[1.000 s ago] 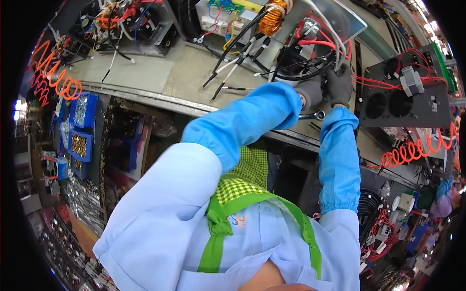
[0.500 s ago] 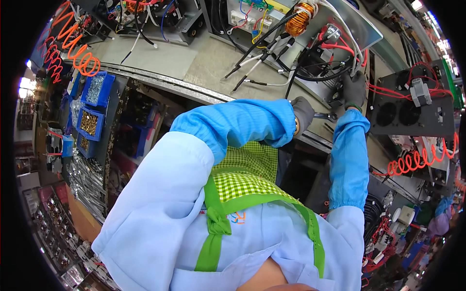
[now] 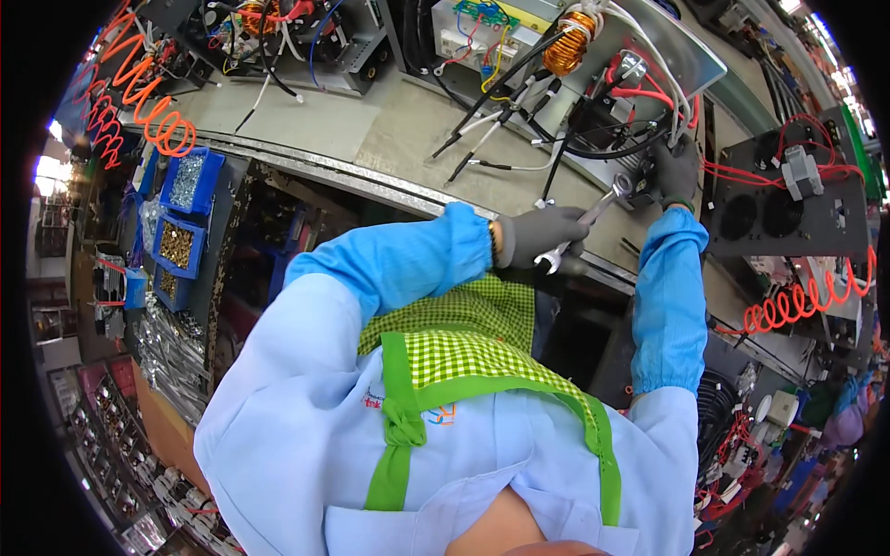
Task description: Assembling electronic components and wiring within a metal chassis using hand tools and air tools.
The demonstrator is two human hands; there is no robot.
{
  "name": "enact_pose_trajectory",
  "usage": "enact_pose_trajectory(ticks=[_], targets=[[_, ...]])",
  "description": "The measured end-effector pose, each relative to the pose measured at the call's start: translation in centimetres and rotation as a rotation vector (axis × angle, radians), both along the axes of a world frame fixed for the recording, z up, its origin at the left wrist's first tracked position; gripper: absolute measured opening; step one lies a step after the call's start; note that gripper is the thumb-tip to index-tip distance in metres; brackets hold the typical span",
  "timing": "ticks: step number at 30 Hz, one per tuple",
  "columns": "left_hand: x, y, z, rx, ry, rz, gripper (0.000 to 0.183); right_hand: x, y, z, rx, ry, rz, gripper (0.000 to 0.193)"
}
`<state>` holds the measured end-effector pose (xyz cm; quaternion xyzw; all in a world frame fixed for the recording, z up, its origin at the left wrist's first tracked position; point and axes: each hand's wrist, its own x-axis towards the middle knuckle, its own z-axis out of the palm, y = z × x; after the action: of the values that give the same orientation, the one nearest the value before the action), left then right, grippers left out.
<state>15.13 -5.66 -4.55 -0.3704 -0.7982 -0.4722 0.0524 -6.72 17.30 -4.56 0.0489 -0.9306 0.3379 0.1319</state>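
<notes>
My left hand (image 3: 542, 233), in a dark grey glove, is closed on a combination wrench (image 3: 598, 208). The wrench's ring end points up toward the open metal chassis (image 3: 607, 167), and its open-ended jaw sticks out below my fingers. At the chassis's right side my right hand (image 3: 677, 170), gloved too, reaches in by the white cables (image 3: 681, 102) and a looping black cable (image 3: 616, 153). Its fingers look curled; what they grip is hidden. A copper-wound coil (image 3: 569, 44) and red cables (image 3: 644, 91) sit in the chassis.
Black and white leads (image 3: 491, 139) spill onto the workbench (image 3: 399, 125). To the right stands a black fan panel (image 3: 788, 213) with a grey connector (image 3: 803, 176). Blue bins (image 3: 192, 176) of small hardware line the left, below an orange coiled hose (image 3: 144, 93). Another wired unit (image 3: 324, 56) stands at the back left.
My left hand has drawn back to the left and turned, and the wrench now shows at a steeper tilt, with its jaw end in sight. My right hand has stayed in place.
</notes>
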Motion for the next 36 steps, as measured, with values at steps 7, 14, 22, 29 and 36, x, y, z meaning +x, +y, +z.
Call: enact_pose_trajectory(ticks=[7, 14, 22, 29, 36], targets=[[-4.8, 4.3, 0.7, 1.140, -1.521, -0.255, 0.013, 0.6, -0.9, 1.5, -0.045, 0.001, 0.026, 0.066], [-6.2, 5.5, 5.5, 0.653, -1.211, -0.088, 0.019, -0.1, 0.0, 0.0, -0.124, 0.009, 0.001, 0.068], [-6.8, 7.2, 4.8, -0.082, -0.776, -0.063, 0.074, -0.1, -0.4, 0.0, -0.156, -0.007, -0.004, 0.071], [-3.4, 8.7, -5.6, -0.190, -0.458, 0.067, 0.101, 0.5, -0.7, 0.2, -0.299, 0.039, 0.112, 0.056], [-11.5, 5.3, 9.1, 0.430, -1.381, -0.198, 0.024, 1.6, -2.0, 2.4, -0.241, 0.021, 0.217, 0.051]])
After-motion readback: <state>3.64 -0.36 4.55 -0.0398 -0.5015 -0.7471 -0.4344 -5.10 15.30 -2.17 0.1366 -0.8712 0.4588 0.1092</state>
